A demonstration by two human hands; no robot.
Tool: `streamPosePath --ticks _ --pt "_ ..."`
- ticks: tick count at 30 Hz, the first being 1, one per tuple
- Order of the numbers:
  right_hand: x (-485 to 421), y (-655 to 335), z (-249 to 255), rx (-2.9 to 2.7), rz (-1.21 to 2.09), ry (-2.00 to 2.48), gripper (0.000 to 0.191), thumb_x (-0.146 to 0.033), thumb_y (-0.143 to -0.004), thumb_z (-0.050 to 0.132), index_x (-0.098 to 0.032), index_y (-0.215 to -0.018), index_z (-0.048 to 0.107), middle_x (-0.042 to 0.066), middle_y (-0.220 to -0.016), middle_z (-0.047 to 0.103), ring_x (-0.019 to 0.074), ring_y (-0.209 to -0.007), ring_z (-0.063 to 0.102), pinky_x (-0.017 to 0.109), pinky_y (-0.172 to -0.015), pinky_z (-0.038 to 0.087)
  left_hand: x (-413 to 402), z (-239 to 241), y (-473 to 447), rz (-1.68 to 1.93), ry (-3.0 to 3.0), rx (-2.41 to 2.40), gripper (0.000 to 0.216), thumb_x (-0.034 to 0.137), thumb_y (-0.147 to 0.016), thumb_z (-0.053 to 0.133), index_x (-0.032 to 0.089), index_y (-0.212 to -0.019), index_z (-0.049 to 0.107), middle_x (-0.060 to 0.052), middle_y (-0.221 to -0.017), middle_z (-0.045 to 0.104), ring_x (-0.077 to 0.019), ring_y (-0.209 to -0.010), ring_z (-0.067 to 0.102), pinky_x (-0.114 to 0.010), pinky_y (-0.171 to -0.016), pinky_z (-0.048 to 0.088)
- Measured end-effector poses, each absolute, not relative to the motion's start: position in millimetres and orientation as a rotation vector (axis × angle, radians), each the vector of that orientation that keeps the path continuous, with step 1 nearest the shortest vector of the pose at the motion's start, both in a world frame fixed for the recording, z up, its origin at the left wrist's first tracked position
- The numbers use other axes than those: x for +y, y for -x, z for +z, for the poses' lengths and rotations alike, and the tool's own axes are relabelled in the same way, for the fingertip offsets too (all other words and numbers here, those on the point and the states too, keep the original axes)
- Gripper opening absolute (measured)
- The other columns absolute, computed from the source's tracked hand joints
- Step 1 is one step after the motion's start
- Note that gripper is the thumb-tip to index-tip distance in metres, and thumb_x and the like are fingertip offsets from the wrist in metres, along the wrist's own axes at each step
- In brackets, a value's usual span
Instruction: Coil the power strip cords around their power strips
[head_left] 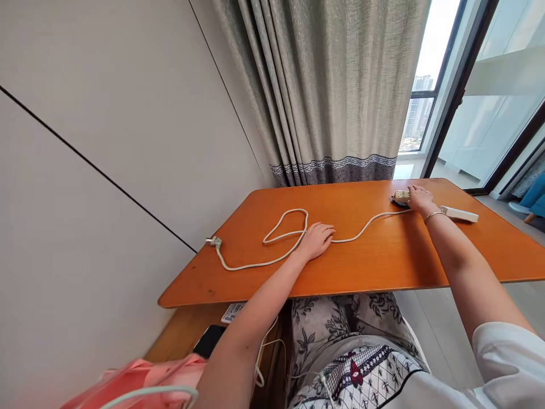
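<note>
A white power cord (251, 265) lies in loose loops across the orange-brown wooden table. Its plug (216, 242) rests at the table's left edge. My left hand (316, 241) lies flat on the cord near the middle, fingers stretched out and palm down. Farther right, my right hand (420, 199) has its fingers curled at the right end of a small cream-coloured block (401, 196). Something dark shows beneath that block. A white power strip (460, 214) sits just right of my right wrist, partly behind it. The cord's right end passes under my right hand, where its connection is hidden.
The wooden table (366, 267) meets a pale wall on the left. A grey curtain (340, 85) hangs behind it, beside a window. Below the near edge are a black phone-like object (208, 339), a pink bag (157, 378) and thin white cables (258, 372).
</note>
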State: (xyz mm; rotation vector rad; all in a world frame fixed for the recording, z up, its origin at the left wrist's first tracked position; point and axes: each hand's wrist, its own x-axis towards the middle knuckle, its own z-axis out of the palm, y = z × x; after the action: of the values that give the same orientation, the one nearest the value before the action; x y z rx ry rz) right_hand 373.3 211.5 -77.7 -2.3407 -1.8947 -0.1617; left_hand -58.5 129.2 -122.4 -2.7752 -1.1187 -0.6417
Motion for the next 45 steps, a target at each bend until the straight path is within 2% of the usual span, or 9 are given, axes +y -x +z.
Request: streamPosePath --ticks 10,15,19,26,33,36,38,41,45 --pt "230 -362 -74 -1.882 0.002 2.381 0.054 -0.028 -0.088 0.054 -0.009 -0.139 0.052 0.029 -0.141 0.049 0.0405 -0.136 0.043 0.065 -0.114 0.022 127 -126 59 -0.727 2.862 -1.142 0.029 0.023 -0.094 0.046 0.022 -0.109 0.071 -0.010 -0.120 0.073 -0.0256 -0.113 0.066 -0.049 -0.105 0.047" --pt "217 -359 -63 -1.921 0.080 2.268 0.058 -0.030 -0.085 0.062 -0.012 -0.140 0.050 0.025 -0.139 0.049 0.0348 -0.124 0.055 0.046 -0.105 0.043 126 -125 58 -0.770 2.869 -1.179 0.030 0.023 -0.094 0.045 0.020 -0.112 0.069 -0.010 -0.123 0.071 -0.0260 -0.116 0.065 -0.048 -0.105 0.047" --pt "213 -339 -42 -1.916 0.074 2.048 0.071 -0.031 -0.083 0.066 -0.017 -0.147 0.040 0.018 -0.139 0.049 0.0287 -0.121 0.056 0.037 -0.106 0.045 122 -121 48 -0.878 2.875 -1.236 0.033 0.024 -0.093 0.047 0.019 -0.120 0.064 -0.012 -0.129 0.068 -0.0268 -0.123 0.061 -0.048 -0.107 0.047" --pt "186 -273 21 -1.845 0.345 0.987 0.076 -0.041 -0.074 0.076 -0.027 -0.141 0.043 0.012 -0.134 0.053 0.0285 -0.116 0.058 0.047 -0.094 0.056 98 -109 -9 -1.226 3.103 -1.173 0.054 0.035 -0.093 0.055 0.021 -0.144 0.046 -0.015 -0.139 0.058 -0.0263 -0.119 0.062 -0.047 -0.107 0.047" --pt "105 -233 68 -1.836 0.343 0.681 0.072 -0.054 -0.077 0.075 -0.038 -0.140 0.043 0.002 -0.129 0.055 0.0263 -0.119 0.058 0.047 -0.092 0.060 121 -94 -56 -1.895 3.485 -1.510 0.085 0.049 -0.091 0.060 0.033 -0.160 0.014 -0.022 -0.155 0.042 -0.0211 -0.091 0.074 -0.044 -0.089 0.056" --pt "80 -236 78 -1.781 0.290 0.650 0.068 -0.058 -0.076 0.074 -0.041 -0.136 0.045 0.000 -0.129 0.055 0.0273 -0.122 0.057 0.048 -0.093 0.060 141 -81 -47 -2.162 3.258 -1.842 0.096 0.043 -0.089 0.064 0.033 -0.161 0.001 -0.020 -0.163 0.027 -0.0218 -0.099 0.074 -0.041 -0.091 0.057" --pt "69 -246 82 -1.723 0.251 0.634 0.064 -0.057 -0.076 0.076 -0.042 -0.131 0.047 0.000 -0.128 0.056 0.0283 -0.123 0.056 0.049 -0.093 0.060 156 -70 -26 -2.190 2.953 -2.049 0.097 0.035 -0.091 0.062 0.028 -0.161 -0.004 -0.019 -0.162 0.032 -0.0230 -0.109 0.071 -0.041 -0.098 0.055" --pt "64 -274 85 -1.628 0.189 0.647 0.058 -0.050 -0.075 0.080 -0.041 -0.124 0.049 0.000 -0.126 0.059 0.0281 -0.121 0.057 0.049 -0.091 0.060 179 -51 20 -1.972 2.578 -2.094 0.091 0.030 -0.091 0.061 0.023 -0.162 0.003 -0.018 -0.159 0.038 -0.0272 -0.126 0.062 -0.043 -0.106 0.050" --pt "67 -322 72 -1.512 0.075 0.784 0.061 -0.038 -0.072 0.080 -0.034 -0.124 0.049 0.002 -0.122 0.059 0.0233 -0.114 0.060 0.046 -0.092 0.058 205 -24 82 -1.872 2.450 -1.787 0.093 0.027 -0.086 0.064 0.020 -0.161 0.009 -0.018 -0.166 0.022 -0.0295 -0.144 0.043 -0.044 -0.111 0.045"
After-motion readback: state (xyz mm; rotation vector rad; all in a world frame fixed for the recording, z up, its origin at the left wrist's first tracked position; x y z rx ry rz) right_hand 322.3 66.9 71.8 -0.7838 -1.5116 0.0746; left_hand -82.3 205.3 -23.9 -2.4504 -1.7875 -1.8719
